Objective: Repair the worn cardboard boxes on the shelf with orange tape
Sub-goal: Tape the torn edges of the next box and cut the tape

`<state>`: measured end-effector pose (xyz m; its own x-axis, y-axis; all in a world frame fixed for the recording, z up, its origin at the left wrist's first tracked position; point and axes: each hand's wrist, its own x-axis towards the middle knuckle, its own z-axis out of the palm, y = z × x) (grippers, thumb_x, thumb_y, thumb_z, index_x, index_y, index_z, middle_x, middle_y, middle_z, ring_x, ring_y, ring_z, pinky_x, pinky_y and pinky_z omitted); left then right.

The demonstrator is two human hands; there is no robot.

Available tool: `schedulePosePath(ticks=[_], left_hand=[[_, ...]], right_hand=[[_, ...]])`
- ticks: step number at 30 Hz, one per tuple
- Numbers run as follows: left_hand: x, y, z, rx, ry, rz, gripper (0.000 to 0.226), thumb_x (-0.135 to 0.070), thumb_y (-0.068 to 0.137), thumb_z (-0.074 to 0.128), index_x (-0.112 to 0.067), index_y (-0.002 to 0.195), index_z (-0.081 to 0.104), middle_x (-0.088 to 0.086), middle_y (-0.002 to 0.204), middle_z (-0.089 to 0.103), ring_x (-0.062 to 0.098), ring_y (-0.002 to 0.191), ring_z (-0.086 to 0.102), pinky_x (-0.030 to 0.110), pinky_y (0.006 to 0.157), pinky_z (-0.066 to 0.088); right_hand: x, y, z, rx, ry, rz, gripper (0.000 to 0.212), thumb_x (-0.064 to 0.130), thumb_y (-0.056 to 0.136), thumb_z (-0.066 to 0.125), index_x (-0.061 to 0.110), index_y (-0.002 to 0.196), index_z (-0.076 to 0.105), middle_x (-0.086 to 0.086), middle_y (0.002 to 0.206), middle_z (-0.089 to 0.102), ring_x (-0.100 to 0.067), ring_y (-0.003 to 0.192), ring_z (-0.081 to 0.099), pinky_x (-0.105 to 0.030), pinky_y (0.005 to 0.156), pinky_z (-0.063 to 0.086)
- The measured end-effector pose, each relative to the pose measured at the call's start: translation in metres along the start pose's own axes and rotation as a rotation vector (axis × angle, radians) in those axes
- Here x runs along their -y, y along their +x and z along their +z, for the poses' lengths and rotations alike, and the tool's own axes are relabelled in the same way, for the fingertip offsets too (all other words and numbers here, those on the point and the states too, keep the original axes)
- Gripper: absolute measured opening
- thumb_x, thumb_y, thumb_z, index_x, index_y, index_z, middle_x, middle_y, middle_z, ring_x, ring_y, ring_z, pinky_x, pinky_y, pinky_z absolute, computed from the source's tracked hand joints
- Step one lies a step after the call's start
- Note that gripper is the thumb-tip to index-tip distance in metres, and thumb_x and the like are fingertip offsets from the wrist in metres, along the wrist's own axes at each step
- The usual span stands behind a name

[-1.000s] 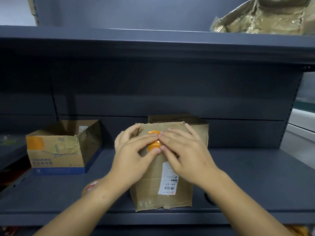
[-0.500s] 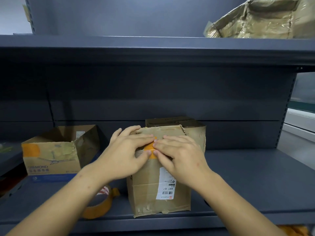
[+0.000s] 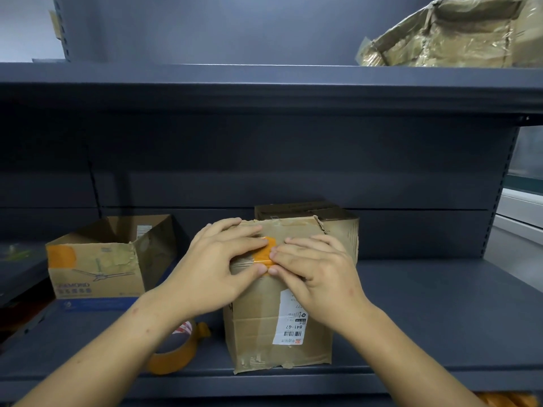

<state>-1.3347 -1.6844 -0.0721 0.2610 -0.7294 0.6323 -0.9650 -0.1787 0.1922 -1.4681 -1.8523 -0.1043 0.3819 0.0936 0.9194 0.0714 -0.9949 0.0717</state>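
Head view shows left hand [image 3: 214, 271] and right hand [image 3: 317, 277], fingers flat, pressing an orange tape strip [image 3: 263, 253] onto the middle box [image 3: 276, 333]; next, likely the roll [image 3: 173, 352] left of it.

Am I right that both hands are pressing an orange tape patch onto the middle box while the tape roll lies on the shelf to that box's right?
Not quite: the tape roll lies on the shelf to the left of the middle box, partly hidden behind the left forearm, as the head view shows. Otherwise correct: the left hand and right hand press the orange tape patch onto that box.
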Motion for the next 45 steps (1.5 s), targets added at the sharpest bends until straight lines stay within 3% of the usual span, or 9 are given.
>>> schedulePosePath(ticks=[9, 14, 16, 18, 21, 24, 28, 37, 45], left_hand=[[0.003, -0.014, 0.013, -0.137, -0.023, -0.005, 0.045, -0.060, 0.089, 0.050, -0.039, 0.126, 0.065, -0.022, 0.140, 0.054, 0.010, 0.142, 0.035, 0.056, 0.114, 0.032], [0.024, -0.033, 0.014, -0.423, -0.140, -0.116, 0.035, -0.040, 0.097, 0.049, -0.028, 0.125, 0.067, -0.017, 0.131, 0.061, 0.002, 0.130, 0.047, 0.023, 0.108, 0.036], [0.044, -0.045, 0.017, -0.514, -0.139, -0.256, 0.026, -0.026, 0.099, 0.052, -0.024, 0.120, 0.069, -0.013, 0.120, 0.064, 0.006, 0.118, 0.055, 0.025, 0.099, 0.043], [0.064, -0.055, 0.024, -0.433, -0.095, -0.409, 0.022, -0.016, 0.097, 0.058, -0.021, 0.115, 0.069, -0.009, 0.112, 0.064, 0.011, 0.108, 0.058, 0.030, 0.092, 0.047], [0.089, -0.066, 0.039, -0.088, -0.058, -0.554, 0.021, -0.013, 0.092, 0.064, -0.023, 0.110, 0.070, -0.005, 0.111, 0.064, 0.015, 0.097, 0.064, 0.019, 0.082, 0.047], [0.099, -0.073, 0.053, 0.228, 0.026, -0.537, 0.020, -0.023, 0.088, 0.063, -0.029, 0.107, 0.070, -0.010, 0.110, 0.066, 0.014, 0.101, 0.064, 0.028, 0.091, 0.051], [0.096, -0.075, 0.068, 0.430, 0.127, -0.500, 0.029, -0.037, 0.077, 0.053, -0.035, 0.102, 0.068, -0.015, 0.105, 0.067, 0.011, 0.104, 0.060, 0.035, 0.094, 0.051], [0.103, -0.085, 0.085, 0.355, 0.101, -0.624, 0.010, -0.033, 0.076, 0.049, -0.032, 0.077, 0.059, -0.015, 0.082, 0.063, 0.007, 0.083, 0.058, 0.033, 0.074, 0.055], [0.104, -0.088, 0.089, 0.286, 0.146, -0.623, 0.015, -0.026, 0.082, 0.049, -0.027, 0.072, 0.061, -0.010, 0.075, 0.064, 0.006, 0.073, 0.057, 0.030, 0.059, 0.052]], right_hand=[[0.001, -0.003, 0.006, -0.031, -0.024, -0.020, 0.013, 0.027, 0.090, 0.073, 0.024, 0.099, 0.081, 0.013, 0.107, 0.077, -0.012, 0.108, 0.069, -0.043, 0.092, 0.050], [0.006, -0.018, 0.011, 0.028, -0.100, 0.013, 0.030, 0.035, 0.094, 0.063, 0.020, 0.117, 0.074, 0.007, 0.130, 0.068, -0.019, 0.131, 0.056, -0.049, 0.113, 0.035], [0.008, -0.025, 0.012, 0.075, -0.134, 0.016, 0.039, 0.037, 0.094, 0.061, 0.018, 0.127, 0.069, 0.004, 0.138, 0.063, -0.022, 0.137, 0.049, -0.052, 0.118, 0.028], [0.009, -0.028, 0.013, 0.094, -0.164, 0.014, 0.042, 0.037, 0.094, 0.061, 0.017, 0.130, 0.066, 0.003, 0.139, 0.061, -0.023, 0.136, 0.049, -0.051, 0.118, 0.026], [0.010, -0.028, 0.015, 0.096, -0.176, 0.037, 0.043, 0.037, 0.093, 0.062, 0.017, 0.131, 0.065, 0.003, 0.137, 0.062, -0.024, 0.132, 0.052, -0.050, 0.118, 0.027], [0.012, -0.027, 0.015, 0.105, -0.183, 0.050, 0.043, 0.037, 0.093, 0.061, 0.018, 0.131, 0.065, 0.004, 0.136, 0.062, -0.024, 0.131, 0.052, -0.051, 0.117, 0.028], [0.014, -0.026, 0.012, 0.118, -0.172, 0.071, 0.043, 0.036, 0.092, 0.062, 0.018, 0.131, 0.065, 0.006, 0.136, 0.063, -0.022, 0.131, 0.053, -0.050, 0.117, 0.028], [0.015, -0.027, 0.013, 0.115, -0.158, 0.083, 0.047, 0.035, 0.093, 0.061, 0.017, 0.136, 0.061, 0.005, 0.144, 0.057, -0.021, 0.136, 0.048, -0.048, 0.118, 0.026], [0.022, -0.041, 0.030, 0.070, -0.125, 0.150, 0.056, 0.035, 0.095, 0.054, 0.016, 0.147, 0.049, -0.002, 0.159, 0.039, -0.027, 0.152, 0.024, -0.055, 0.123, 0.010]])
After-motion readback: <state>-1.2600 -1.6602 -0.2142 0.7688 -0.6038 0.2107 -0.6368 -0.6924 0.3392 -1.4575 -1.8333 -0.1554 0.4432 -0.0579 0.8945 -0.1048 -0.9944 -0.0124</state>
